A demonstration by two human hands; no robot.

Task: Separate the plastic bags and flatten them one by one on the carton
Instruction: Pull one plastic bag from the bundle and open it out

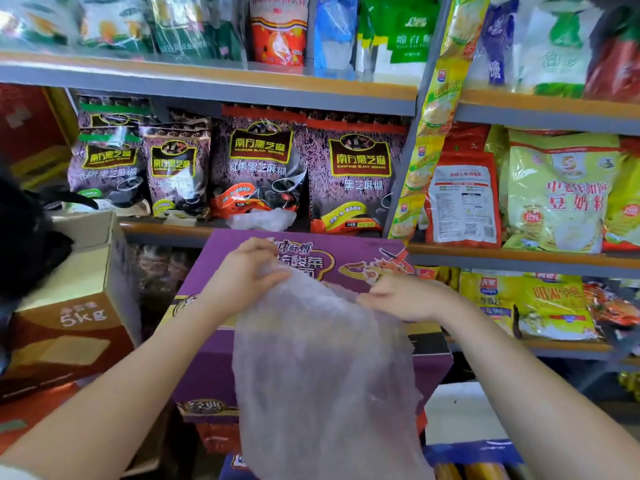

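Left fingers: the left hand [242,271] is pinching the far top edge of the thin, crinkled, translucent plastic bag [322,368], thumb and fingers [273,277] closing on the film.
Right fingers: the right hand [401,296] is gripping the same top edge on the other side, its fingers [367,299] curling onto the plastic; the exact pinch is blurred.
Bag: it is hanging from both sets of fingers, draping toward the person over the near edge of the purple printed cardboard carton [363,251] just under the hands.
Step in hand: by my reading, one bag is being spread open, not yet pressed flat.
Next move: probably lowering the film onto the carton top and smoothing outward with straight fingers.
Beyond the fingers: a second crumpled clear plastic bag [263,219] is lying on the grey metal shelf [166,227] behind the carton, below dark purple sesame packets [353,174].
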